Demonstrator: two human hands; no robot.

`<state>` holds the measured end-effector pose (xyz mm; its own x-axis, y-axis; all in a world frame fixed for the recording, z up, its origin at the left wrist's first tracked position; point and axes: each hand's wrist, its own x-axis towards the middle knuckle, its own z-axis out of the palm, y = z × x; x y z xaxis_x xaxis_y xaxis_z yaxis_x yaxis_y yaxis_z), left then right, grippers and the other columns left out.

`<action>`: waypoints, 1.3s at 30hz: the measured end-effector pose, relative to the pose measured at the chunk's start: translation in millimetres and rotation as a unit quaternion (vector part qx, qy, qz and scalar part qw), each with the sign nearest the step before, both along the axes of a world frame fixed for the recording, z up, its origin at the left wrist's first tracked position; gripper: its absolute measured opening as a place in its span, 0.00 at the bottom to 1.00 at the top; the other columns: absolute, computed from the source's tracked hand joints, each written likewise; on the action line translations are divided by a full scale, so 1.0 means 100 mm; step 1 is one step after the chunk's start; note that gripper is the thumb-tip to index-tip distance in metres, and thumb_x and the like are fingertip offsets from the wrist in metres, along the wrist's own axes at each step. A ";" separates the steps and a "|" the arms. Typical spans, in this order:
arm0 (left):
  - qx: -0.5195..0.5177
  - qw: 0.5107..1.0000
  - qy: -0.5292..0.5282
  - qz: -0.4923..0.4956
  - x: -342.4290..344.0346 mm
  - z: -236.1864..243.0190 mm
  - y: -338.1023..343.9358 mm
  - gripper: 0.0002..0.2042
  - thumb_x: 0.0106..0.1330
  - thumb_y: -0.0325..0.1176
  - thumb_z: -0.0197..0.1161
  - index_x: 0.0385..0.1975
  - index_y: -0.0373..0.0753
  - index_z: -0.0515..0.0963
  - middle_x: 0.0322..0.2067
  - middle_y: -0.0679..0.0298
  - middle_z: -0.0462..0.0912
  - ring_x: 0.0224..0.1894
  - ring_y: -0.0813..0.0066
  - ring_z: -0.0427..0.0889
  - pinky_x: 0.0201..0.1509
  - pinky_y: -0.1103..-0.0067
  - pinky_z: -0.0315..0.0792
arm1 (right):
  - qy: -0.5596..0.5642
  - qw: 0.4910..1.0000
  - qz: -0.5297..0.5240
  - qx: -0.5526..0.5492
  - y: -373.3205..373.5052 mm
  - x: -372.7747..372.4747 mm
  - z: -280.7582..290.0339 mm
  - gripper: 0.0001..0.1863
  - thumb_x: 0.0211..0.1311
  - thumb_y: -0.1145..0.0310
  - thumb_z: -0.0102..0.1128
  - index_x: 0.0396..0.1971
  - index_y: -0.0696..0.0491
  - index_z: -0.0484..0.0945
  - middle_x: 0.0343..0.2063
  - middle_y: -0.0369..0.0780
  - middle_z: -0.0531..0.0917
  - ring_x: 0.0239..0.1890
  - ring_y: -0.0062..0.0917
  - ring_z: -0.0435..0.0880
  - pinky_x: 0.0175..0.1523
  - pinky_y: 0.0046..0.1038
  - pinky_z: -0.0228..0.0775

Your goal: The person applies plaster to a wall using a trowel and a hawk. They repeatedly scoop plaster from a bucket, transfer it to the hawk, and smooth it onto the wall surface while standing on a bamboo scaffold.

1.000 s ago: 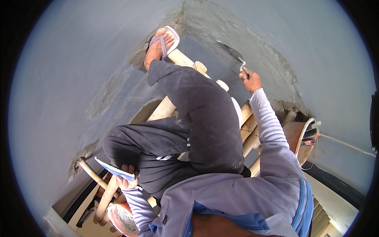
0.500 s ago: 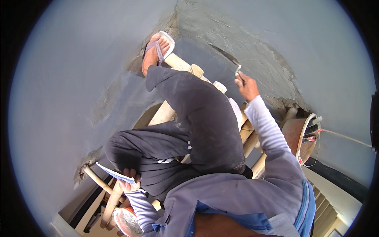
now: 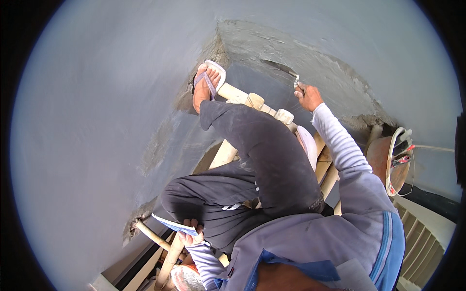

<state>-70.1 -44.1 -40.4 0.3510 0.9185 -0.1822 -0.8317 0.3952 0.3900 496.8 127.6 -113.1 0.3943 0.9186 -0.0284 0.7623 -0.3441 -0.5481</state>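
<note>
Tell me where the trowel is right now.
In the head view, the trowel is above and right of centre, held in the right hand, its blade pointing left by the rough grey plaster.

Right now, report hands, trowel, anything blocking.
Right fingers gripping trowel; left fingers holding blue-white board. Trowel at gray plaster patch, contact unclear. Flip-flopped foot left of trowel.

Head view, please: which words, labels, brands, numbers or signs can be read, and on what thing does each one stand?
No text can be read in this view.
Jacket: a small dark tag, too small to read.
Trowel in the right hand: no lettering visible.
Flat blue piece in the left hand: no lettering visible.
Bucket: no readable lettering.
</note>
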 end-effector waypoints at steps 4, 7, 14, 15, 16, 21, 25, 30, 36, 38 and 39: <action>-0.014 1.000 -0.022 -0.004 -0.01 -0.01 0.01 0.14 0.58 0.43 0.65 0.28 0.43 0.67 0.24 0.74 0.63 0.29 0.82 0.62 0.34 0.81 0.63 | 0.014 0.999 0.017 0.028 0.00 0.07 0.23 0.21 0.54 0.66 0.57 0.48 0.56 0.75 0.41 0.52 0.78 0.45 0.46 0.77 0.50 0.35 0.68; -0.013 1.000 -0.013 -0.009 0.01 0.02 0.02 0.14 0.58 0.42 0.65 0.27 0.44 0.67 0.24 0.75 0.63 0.29 0.82 0.62 0.35 0.81 0.63 | 0.026 0.999 0.010 0.017 0.00 0.08 0.58 0.21 0.54 0.64 0.57 0.47 0.57 0.76 0.42 0.52 0.78 0.45 0.45 0.78 0.50 0.33 0.68; -0.003 0.999 -0.017 -0.028 -0.01 0.02 0.03 0.13 0.59 0.43 0.64 0.26 0.44 0.68 0.24 0.75 0.62 0.28 0.82 0.62 0.35 0.81 0.64 | 0.047 0.998 -0.013 0.042 -0.12 0.04 1.12 0.23 0.55 0.62 0.58 0.49 0.58 0.74 0.37 0.52 0.81 0.39 0.36 0.82 0.47 0.29 0.69; -0.004 0.999 -0.023 -0.027 -0.02 -0.01 0.03 0.13 0.59 0.43 0.64 0.26 0.44 0.68 0.23 0.75 0.62 0.28 0.82 0.62 0.35 0.81 0.64 | 0.030 0.995 -0.008 0.098 -0.20 0.01 1.15 0.23 0.55 0.62 0.58 0.49 0.58 0.74 0.37 0.52 0.81 0.39 0.36 0.82 0.46 0.29 0.69; -0.004 0.999 -0.027 -0.022 -0.03 -0.02 0.02 0.13 0.59 0.43 0.64 0.26 0.44 0.68 0.23 0.75 0.62 0.28 0.82 0.62 0.35 0.81 0.64 | 0.014 0.988 0.000 0.155 -0.26 -0.04 1.18 0.23 0.54 0.63 0.58 0.50 0.58 0.73 0.37 0.52 0.81 0.39 0.36 0.82 0.46 0.30 0.69; -0.004 0.999 -0.035 0.003 -0.03 -0.03 0.03 0.13 0.59 0.41 0.64 0.26 0.43 0.67 0.23 0.73 0.61 0.28 0.82 0.62 0.34 0.82 0.64 | 0.010 0.995 0.066 0.079 -0.30 -0.18 0.59 0.19 0.54 0.66 0.58 0.47 0.56 0.75 0.37 0.52 0.80 0.39 0.45 0.80 0.45 0.37 0.70; 0.011 0.999 -0.029 -0.021 0.04 0.06 0.07 0.15 0.61 0.45 0.61 0.27 0.42 0.67 0.25 0.72 0.63 0.32 0.78 0.62 0.38 0.78 0.64 | -0.002 0.998 0.028 -0.059 -0.02 -0.24 0.02 0.15 0.54 0.67 0.57 0.42 0.54 0.75 0.35 0.52 0.80 0.40 0.48 0.78 0.44 0.41 0.69; 0.017 0.999 -0.029 -0.021 -0.01 -0.02 0.03 0.15 0.62 0.46 0.60 0.27 0.43 0.65 0.25 0.72 0.63 0.32 0.78 0.62 0.37 0.79 0.64 | 0.018 0.998 0.001 -0.066 0.12 -0.25 -0.11 0.17 0.55 0.67 0.57 0.45 0.55 0.75 0.36 0.53 0.79 0.41 0.49 0.77 0.46 0.38 0.68; 0.010 0.997 -0.047 -0.053 -0.03 0.00 0.04 0.16 0.61 0.47 0.60 0.27 0.43 0.64 0.26 0.70 0.62 0.31 0.78 0.62 0.38 0.79 0.64 | 0.023 1.000 0.008 0.012 0.12 -0.07 0.22 0.16 0.55 0.65 0.55 0.42 0.55 0.76 0.39 0.52 0.79 0.43 0.48 0.77 0.48 0.38 0.68; 0.006 0.998 -0.048 -0.051 -0.05 -0.02 0.03 0.16 0.61 0.48 0.60 0.27 0.43 0.65 0.26 0.70 0.62 0.31 0.79 0.62 0.38 0.80 0.64 | 0.023 0.999 0.018 0.034 0.09 0.01 0.40 0.19 0.55 0.63 0.56 0.46 0.55 0.76 0.43 0.51 0.78 0.46 0.45 0.77 0.51 0.35 0.67; 0.004 0.997 -0.049 -0.051 -0.04 -0.03 0.03 0.17 0.61 0.48 0.60 0.27 0.43 0.65 0.26 0.69 0.62 0.31 0.79 0.62 0.39 0.80 0.64 | 0.027 0.999 0.018 0.040 0.08 0.08 0.46 0.21 0.55 0.63 0.56 0.48 0.55 0.75 0.43 0.51 0.78 0.46 0.45 0.77 0.51 0.35 0.67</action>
